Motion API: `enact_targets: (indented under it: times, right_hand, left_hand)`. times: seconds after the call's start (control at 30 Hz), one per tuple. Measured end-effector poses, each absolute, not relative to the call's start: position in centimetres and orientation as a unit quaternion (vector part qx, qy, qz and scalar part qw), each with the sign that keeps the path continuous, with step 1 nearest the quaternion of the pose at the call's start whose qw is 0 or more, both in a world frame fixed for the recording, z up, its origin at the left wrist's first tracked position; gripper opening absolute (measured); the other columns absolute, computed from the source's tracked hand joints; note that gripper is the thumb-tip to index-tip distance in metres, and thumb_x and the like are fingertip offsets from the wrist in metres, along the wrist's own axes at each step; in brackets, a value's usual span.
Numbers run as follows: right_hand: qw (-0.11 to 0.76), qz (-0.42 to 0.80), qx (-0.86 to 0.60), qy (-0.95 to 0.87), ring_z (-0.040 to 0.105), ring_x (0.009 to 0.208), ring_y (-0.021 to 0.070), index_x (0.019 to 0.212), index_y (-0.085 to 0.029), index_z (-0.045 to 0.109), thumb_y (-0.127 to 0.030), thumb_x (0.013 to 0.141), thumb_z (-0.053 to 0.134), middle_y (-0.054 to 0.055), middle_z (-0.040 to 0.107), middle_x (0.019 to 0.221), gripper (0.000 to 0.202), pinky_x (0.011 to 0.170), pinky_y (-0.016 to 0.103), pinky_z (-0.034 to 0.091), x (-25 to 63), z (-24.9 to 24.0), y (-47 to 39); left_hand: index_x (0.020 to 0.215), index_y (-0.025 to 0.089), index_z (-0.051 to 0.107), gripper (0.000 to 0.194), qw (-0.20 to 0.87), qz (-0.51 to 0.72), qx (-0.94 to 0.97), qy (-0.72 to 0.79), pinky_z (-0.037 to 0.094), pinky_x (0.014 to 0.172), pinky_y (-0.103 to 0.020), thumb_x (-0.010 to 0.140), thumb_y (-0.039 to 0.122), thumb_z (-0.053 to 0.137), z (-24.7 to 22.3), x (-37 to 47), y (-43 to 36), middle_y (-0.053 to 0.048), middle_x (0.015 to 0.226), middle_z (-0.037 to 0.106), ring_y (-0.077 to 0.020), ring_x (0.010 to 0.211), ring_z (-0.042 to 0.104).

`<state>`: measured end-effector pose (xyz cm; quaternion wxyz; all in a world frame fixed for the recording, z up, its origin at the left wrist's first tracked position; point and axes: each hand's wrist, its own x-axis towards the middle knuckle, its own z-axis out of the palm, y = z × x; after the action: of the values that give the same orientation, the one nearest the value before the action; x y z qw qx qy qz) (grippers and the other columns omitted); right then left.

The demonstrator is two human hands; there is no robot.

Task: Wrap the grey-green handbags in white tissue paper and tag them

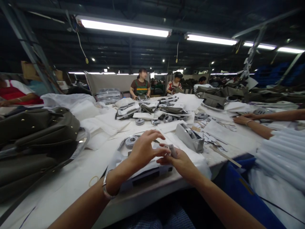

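My right hand (179, 161) is closed round a small grey piece (172, 150), which sticks up between thumb and fingers. Just left of it, my left hand (146, 148) has its fingers apart and curved, with the thumb tip close to the grey piece. Whether that thumb touches the piece I cannot tell. Under both hands lies a flat bag (149, 175) with white wrapping and a dark strip at the table's front edge. A coiled grey strap (131, 142) rests behind my left wrist. To the right stands a grey tape dispenser (190, 137).
Dark olive bags (38, 136) are heaped at the left. Wrapped bags (152, 108) and coiled straps lie farther back. A blue bin (240, 187) and stacked plastic-wrapped items (283, 156) are at the right. Another person's hands (245, 119) reach in there; more people sit across the table.
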<state>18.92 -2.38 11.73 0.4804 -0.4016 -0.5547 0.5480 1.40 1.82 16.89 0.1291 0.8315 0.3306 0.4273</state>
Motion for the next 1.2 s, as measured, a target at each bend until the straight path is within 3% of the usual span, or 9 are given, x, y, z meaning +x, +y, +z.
enact_targets:
  times: [0.07, 0.17, 0.2, 0.4, 0.53, 0.6, 0.73, 0.9, 1.2]
  right_hand:
    - [0.479, 0.514, -0.412, -0.58, 0.075, 0.085, 0.0251, 0.117, -0.016, 0.066, -0.038, 0.081, 0.074, 0.008, 0.076, 0.096, 0.043, 0.08, 0.04, 0.061, 18.8, 11.6, -2.2]
    - [0.473, 0.491, -0.42, -0.599, 0.075, 0.083, 0.023, 0.106, -0.018, 0.069, -0.033, 0.085, 0.067, 0.007, 0.076, 0.096, 0.025, 0.077, 0.038, 0.062, 18.6, 11.5, -2.3]
    - [0.47, 0.497, -0.416, -0.599, 0.075, 0.083, 0.0228, 0.106, -0.018, 0.069, -0.034, 0.087, 0.064, 0.008, 0.076, 0.099, 0.025, 0.077, 0.039, 0.062, 18.6, 11.5, -2.3]
    - [0.444, 0.574, -0.4, -0.56, 0.076, 0.088, 0.0251, 0.128, -0.016, 0.059, -0.048, 0.084, 0.071, 0.014, 0.075, 0.108, 0.055, 0.083, 0.043, 0.061, 19.3, 11.3, -2.5]
    - [0.417, 0.62, -0.41, -0.523, 0.075, 0.091, 0.0255, 0.141, -0.017, 0.047, -0.046, 0.083, 0.074, 0.015, 0.075, 0.11, 0.071, 0.089, 0.044, 0.059, 19.2, 11.8, -2.9]
    - [0.394, 0.636, -0.405, -0.527, 0.075, 0.093, 0.0256, 0.145, -0.018, 0.042, -0.044, 0.084, 0.074, 0.014, 0.075, 0.111, 0.074, 0.091, 0.045, 0.058, 19.2, 12.0, -2.8]
    - [0.375, 0.581, -0.401, -0.601, 0.072, 0.104, 0.0272, 0.15, -0.022, 0.036, -0.05, 0.086, 0.071, 0.015, 0.071, 0.122, 0.078, 0.098, 0.051, 0.054, 19.7, 11.9, -1.7]
    - [0.489, 0.395, -0.416, -0.657, 0.055, 0.13, 0.0287, 0.129, -0.024, 0.062, -0.053, 0.086, 0.068, 0.011, 0.061, 0.139, 0.053, 0.112, 0.047, 0.042, 18.5, 13.0, 0.1]
    - [0.543, 0.498, -0.332, -0.589, 0.069, 0.109, 0.0276, 0.101, -0.02, 0.074, -0.045, 0.075, 0.081, 0.008, 0.076, 0.109, 0.036, 0.103, 0.045, 0.049, 13.6, 14.0, 1.8]
  left_hand:
    - [0.095, 0.027, 0.074, 0.029, 0.1, 0.4, 0.847, 0.337, 0.049, 0.09, -0.037, 0.071, 0.038, 0.086, 16.3, 1.9, 1.0, -0.004, 0.107, 0.07, -0.0262, 0.105, 0.061]
    - [0.091, 0.029, 0.076, 0.007, 0.108, 0.406, 0.846, 0.329, 0.048, 0.085, -0.036, 0.086, 0.031, 0.072, 15.6, 2.3, 0.5, -0.005, 0.103, 0.073, -0.0253, 0.099, 0.062]
    - [0.091, 0.031, 0.077, 0.01, 0.125, 0.413, 0.842, 0.323, 0.047, 0.086, -0.035, 0.089, 0.029, 0.067, 15.5, 2.2, 0.6, -0.004, 0.103, 0.074, -0.0248, 0.098, 0.063]
    - [0.088, 0.025, 0.078, 0.012, 0.313, 0.476, 0.749, 0.337, 0.048, 0.086, -0.032, 0.087, 0.034, 0.069, 16.8, 0.5, 1.5, -0.005, 0.088, 0.075, -0.0221, 0.085, 0.067]
    - [0.087, 0.017, 0.071, 0.025, 0.532, 0.496, 0.616, 0.302, 0.052, 0.089, -0.033, 0.087, 0.042, 0.069, 18.0, -1.0, 2.3, -0.007, 0.089, 0.074, -0.0196, 0.088, 0.069]
    - [0.087, 0.016, 0.068, 0.028, 0.57, 0.492, 0.589, 0.292, 0.053, 0.09, -0.033, 0.087, 0.044, 0.07, 18.3, -1.3, 2.4, -0.007, 0.09, 0.073, -0.0175, 0.087, 0.069]
    - [0.088, 0.015, 0.068, 0.028, 0.502, 0.513, 0.634, 0.289, 0.055, 0.085, -0.032, 0.088, 0.043, 0.069, 18.8, -1.3, 2.0, -0.006, 0.087, 0.071, -0.016, 0.082, 0.067]
    - [0.088, 0.015, 0.07, 0.027, 0.452, 0.505, 0.674, 0.294, 0.056, 0.083, -0.032, 0.088, 0.042, 0.068, 19.6, -1.5, 1.9, -0.007, 0.085, 0.071, -0.0179, 0.083, 0.067]
    - [0.09, 0.015, 0.07, 0.029, 0.439, 0.519, 0.656, 0.328, 0.056, 0.076, -0.031, 0.086, 0.044, 0.07, 18.5, -2.2, 2.5, -0.008, 0.085, 0.073, -0.0199, 0.082, 0.069]
